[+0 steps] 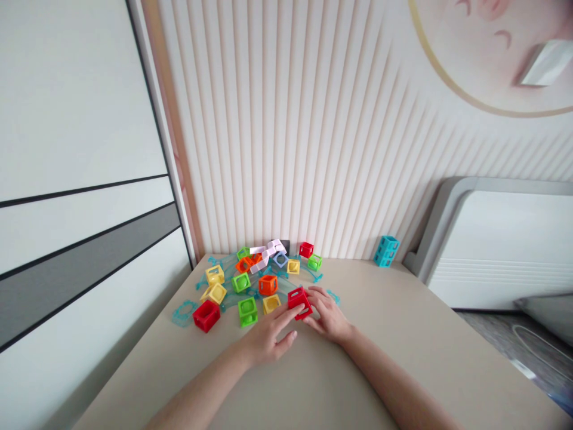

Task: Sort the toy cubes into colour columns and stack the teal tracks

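Observation:
A red hollow cube block [298,300] is held up over the front part of the table. My right hand [328,315] grips it from the right side, with fingers behind it and the thumb near its lower edge. My left hand [270,337] touches the cube's left face with outstretched fingertips, its thumb apart from the fingers. Just beyond my left hand lie a yellow cube block [271,304] and a green cube block [248,311]. An orange cube block [268,285] sits a little farther back. Another red cube block [206,316] stands to the left.
Several more coloured cubes and clear blue curved track pieces [233,295] spread over the table's [376,334] back left. Pale pink pieces [268,254] lie near the ribbed wall. A teal block tower [386,251] stands at the back right. A white cabinet [89,286] borders the left.

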### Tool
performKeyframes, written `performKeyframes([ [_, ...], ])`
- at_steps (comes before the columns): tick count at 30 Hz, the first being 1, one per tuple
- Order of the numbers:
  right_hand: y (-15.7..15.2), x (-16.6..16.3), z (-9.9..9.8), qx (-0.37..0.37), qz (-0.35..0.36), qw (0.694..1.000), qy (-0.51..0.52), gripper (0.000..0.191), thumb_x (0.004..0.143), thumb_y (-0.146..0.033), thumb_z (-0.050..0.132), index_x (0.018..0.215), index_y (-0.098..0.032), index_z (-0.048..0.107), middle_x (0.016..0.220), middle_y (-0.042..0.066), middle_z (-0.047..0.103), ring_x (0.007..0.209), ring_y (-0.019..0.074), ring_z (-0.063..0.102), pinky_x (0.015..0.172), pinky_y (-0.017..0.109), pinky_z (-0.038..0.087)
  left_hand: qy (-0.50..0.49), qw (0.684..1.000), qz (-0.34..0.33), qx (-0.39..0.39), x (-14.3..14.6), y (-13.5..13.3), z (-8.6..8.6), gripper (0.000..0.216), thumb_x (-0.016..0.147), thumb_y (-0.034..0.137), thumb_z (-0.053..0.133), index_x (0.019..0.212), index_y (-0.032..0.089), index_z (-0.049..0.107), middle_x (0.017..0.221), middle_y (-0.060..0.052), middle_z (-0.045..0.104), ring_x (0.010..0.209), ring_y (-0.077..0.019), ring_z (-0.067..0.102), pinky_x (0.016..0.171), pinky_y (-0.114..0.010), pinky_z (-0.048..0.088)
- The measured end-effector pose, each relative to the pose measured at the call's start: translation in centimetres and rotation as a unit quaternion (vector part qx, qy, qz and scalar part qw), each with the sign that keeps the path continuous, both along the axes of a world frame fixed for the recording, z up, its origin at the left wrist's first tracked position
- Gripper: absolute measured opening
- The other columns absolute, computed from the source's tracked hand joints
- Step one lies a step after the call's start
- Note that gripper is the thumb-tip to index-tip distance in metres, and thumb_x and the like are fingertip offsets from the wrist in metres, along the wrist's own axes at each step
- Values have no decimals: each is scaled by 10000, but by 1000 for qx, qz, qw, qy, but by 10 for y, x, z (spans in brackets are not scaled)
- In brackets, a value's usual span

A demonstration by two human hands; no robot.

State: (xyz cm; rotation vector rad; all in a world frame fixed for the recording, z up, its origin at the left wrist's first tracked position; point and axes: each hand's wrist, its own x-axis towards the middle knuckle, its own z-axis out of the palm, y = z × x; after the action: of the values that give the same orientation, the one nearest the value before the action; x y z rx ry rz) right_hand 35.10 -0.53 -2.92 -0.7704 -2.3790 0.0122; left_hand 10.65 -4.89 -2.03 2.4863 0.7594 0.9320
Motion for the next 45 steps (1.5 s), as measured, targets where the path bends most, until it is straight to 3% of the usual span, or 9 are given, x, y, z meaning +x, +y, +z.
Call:
performKeyframes([
  [6, 7, 8, 6, 41, -3, 999, 30, 501, 974, -436, 420, 1402, -176, 444, 1387, 170, 573, 1306, 285, 514, 1073, 498, 430, -125, 991, 18, -53, 3, 1, -3, 635, 942, 208, 529, 1533, 283, 309, 1477, -139, 491, 1150, -219, 640, 951, -385, 576],
  [8, 22, 6, 14, 39, -64, 997, 10, 439, 972, -378, 442, 1366, -193, 503, 1372, 156, 583, 1299, 277, 518, 1080, 477, 420, -159, 985, 24, -64, 4, 1, -5, 659, 941, 199, 521, 1546, 285, 272, 1451, -151, 501, 1091, -203, 661, 905, -371, 593],
  [10, 44, 1, 25, 17, -180, 983, -20, 336, 986, -312, 445, 1276, -225, 592, 1370, 132, 583, 1300, 257, 517, 1090, 437, 402, -172, 982, 27, -68, 4, 1, -7, 676, 940, 190, 518, 1552, 292, 247, 1438, -154, 504, 1079, -199, 660, 884, -364, 597],
  [12, 70, -5, 38, -32, -311, 947, -66, 362, 993, -283, 444, 1334, -235, 557, 1428, 117, 531, 1326, 239, 493, 1090, 392, 390, -167, 984, 25, -61, 4, 2, -9, 684, 938, 178, 521, 1549, 311, 245, 1437, -145, 502, 1081, -194, 652, 897, -371, 589],
  [14, 95, -11, 48, -53, -348, 932, -82, 427, 985, -275, 466, 1408, -221, 495, 1433, 141, 520, 1276, 267, 537, 1038, 410, 419, -157, 986, 18, -52, 4, 2, -12, 693, 937, 171, 523, 1550, 325, 239, 1446, -138, 491, 1087, -191, 641, 910, -376, 583],
  [22, 137, -27, 49, -87, -372, 913, -143, 327, 939, -191, 563, 1260, -242, 597, 1305, 132, 591, 1155, 281, 602, 941, 407, 430, -126, 990, 13, -56, 1, 7, -14, 687, 946, 230, 519, 1560, 324, 224, 1442, -119, 500, 1087, -195, 633, 916, -366, 578],
  [26, 141, -29, 45, -93, -399, 900, -147, 271, 936, -129, 544, 1185, -207, 619, 1223, 142, 608, 1124, 286, 621, 909, 395, 447, -132, 989, 8, -60, 0, 7, -11, 687, 938, 208, 521, 1553, 325, 239, 1440, -119, 496, 1103, -195, 628, 909, -358, 578],
  [33, 139, -23, 39, -110, -415, 893, -137, 255, 950, -220, 608, 1202, -210, 572, 1222, 128, 605, 1062, 263, 679, 831, 323, 481, -138, 988, -6, -68, 1, 6, -10, 663, 934, 209, 533, 1540, 297, 282, 1408, -130, 517, 1104, -204, 628, 895, -362, 585],
  [45, 134, -26, 32, -125, -428, 888, -116, 248, 1003, -272, 509, 1237, -190, 504, 1240, 142, 606, 902, 244, 726, 690, 305, 481, -127, 990, 18, -65, 0, 1, -3, 663, 929, 181, 519, 1539, 288, 281, 1387, -123, 530, 1062, -184, 634, 929, -366, 573],
])
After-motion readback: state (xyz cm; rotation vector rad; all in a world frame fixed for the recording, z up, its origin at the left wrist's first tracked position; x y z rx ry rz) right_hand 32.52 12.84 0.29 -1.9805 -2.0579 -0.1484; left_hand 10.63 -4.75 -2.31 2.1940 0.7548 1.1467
